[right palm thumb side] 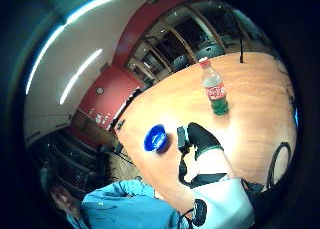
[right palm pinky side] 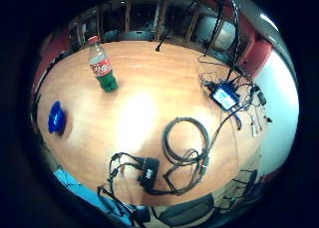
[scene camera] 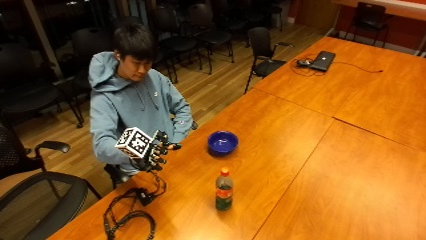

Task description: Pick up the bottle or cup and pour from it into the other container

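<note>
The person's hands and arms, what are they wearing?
The right hand wears a black glove with black straps over the fingers. Both arms are in the long sleeves of a grey-blue hooded sweatshirt, which reach the wrists. In the thumb side palm view the glove ends at a thin green cuff edge. The other hand is hidden here.

The room is dim and lit from overhead: ceiling light strips (right palm thumb side: 80, 76) glow high above the gloved right hand (scene camera: 152, 150). A pale patch of glare lies on the table (right palm pinky side: 137, 113) beneath that hand. Shadows near it seem soft, perhaps too faint to trace. The chairs (scene camera: 200, 25) beyond the hand sit in darkness.
</note>
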The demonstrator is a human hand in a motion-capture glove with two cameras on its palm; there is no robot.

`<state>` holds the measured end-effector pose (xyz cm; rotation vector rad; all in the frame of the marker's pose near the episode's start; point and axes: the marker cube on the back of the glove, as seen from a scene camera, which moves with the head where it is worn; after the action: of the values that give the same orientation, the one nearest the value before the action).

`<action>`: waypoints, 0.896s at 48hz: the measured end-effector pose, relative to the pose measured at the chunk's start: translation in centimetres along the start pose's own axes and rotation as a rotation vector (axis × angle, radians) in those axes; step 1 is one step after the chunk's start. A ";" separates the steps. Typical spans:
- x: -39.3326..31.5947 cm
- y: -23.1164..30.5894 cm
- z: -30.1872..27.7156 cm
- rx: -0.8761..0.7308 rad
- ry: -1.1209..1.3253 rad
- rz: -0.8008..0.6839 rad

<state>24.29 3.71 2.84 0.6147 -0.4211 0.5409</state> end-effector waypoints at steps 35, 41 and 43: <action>3.6 -4.0 9.0 -0.111 -0.445 0.176; 3.9 -4.5 10.7 -0.114 -0.510 0.222; 3.9 -4.8 11.3 -0.114 -0.521 0.226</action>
<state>27.81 -5.46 11.21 0.5978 -1.0161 0.5641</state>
